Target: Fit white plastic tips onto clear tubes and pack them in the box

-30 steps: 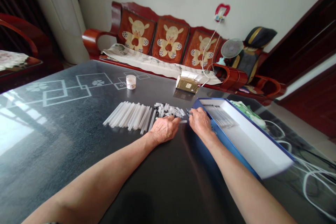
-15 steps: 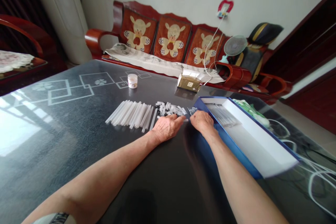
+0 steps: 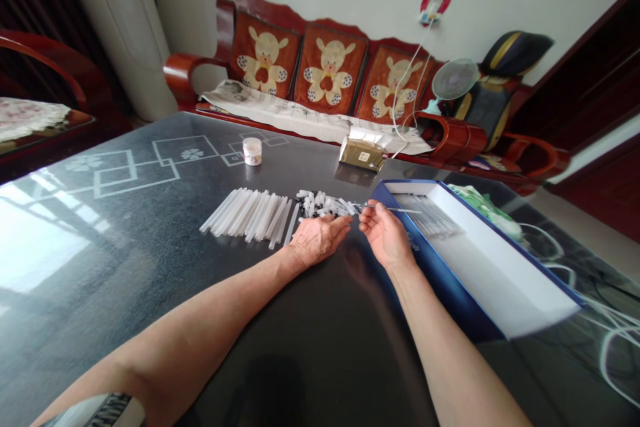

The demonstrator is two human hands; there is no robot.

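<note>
My left hand (image 3: 320,239) lies palm down on the table, fingers stretched out beside a heap of small white and black pen caps (image 3: 320,203). The thumb is mostly hidden. To its left, translucent white pen barrels (image 3: 253,215) lie side by side in a row. My right hand (image 3: 387,233) is raised by the near left wall of the blue box, pinching a thin pen refill (image 3: 406,211) that points to the right. More thin refills (image 3: 430,213) lie at the far end inside the blue box (image 3: 453,280).
A small white jar (image 3: 252,151) and a gold tissue pack (image 3: 364,152) stand farther back on the dark glossy table (image 3: 150,247). Green-and-white packaging (image 3: 485,210) and white cables (image 3: 607,347) lie right of the box. A wooden sofa (image 3: 175,73) is behind.
My right hand has turned from knuckles up to fingers up and lifted, and a refill now shows in its fingers. The left hand has hardly moved.
</note>
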